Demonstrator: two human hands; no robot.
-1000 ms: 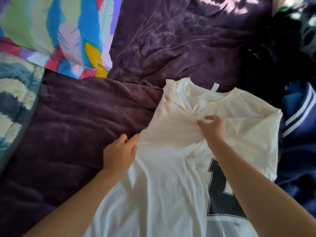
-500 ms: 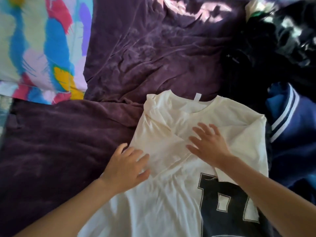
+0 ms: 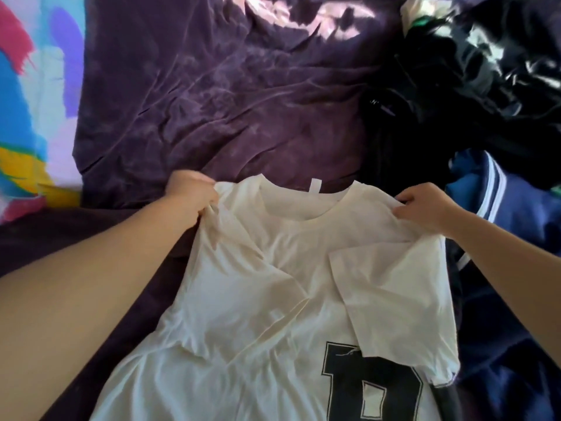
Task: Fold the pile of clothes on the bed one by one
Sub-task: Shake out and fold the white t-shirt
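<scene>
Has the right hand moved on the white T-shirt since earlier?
Yes. The right hand went from mid-chest out to the shoulder of the white T-shirt, nearer the navy striped jacket.

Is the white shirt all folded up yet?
Partly. The white shirt has one sleeve folded across its front, body spread flat; left hand and right hand grip its shoulders.

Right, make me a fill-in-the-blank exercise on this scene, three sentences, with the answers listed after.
1. The left hand and the right hand each grip the white T-shirt at a ____.
2. The shirt lies on a bedspread whose colour is ____.
3. One sleeve is folded in over the shirt's front, on the person's ____ side.

Missing words: shoulder; purple; right.
</scene>
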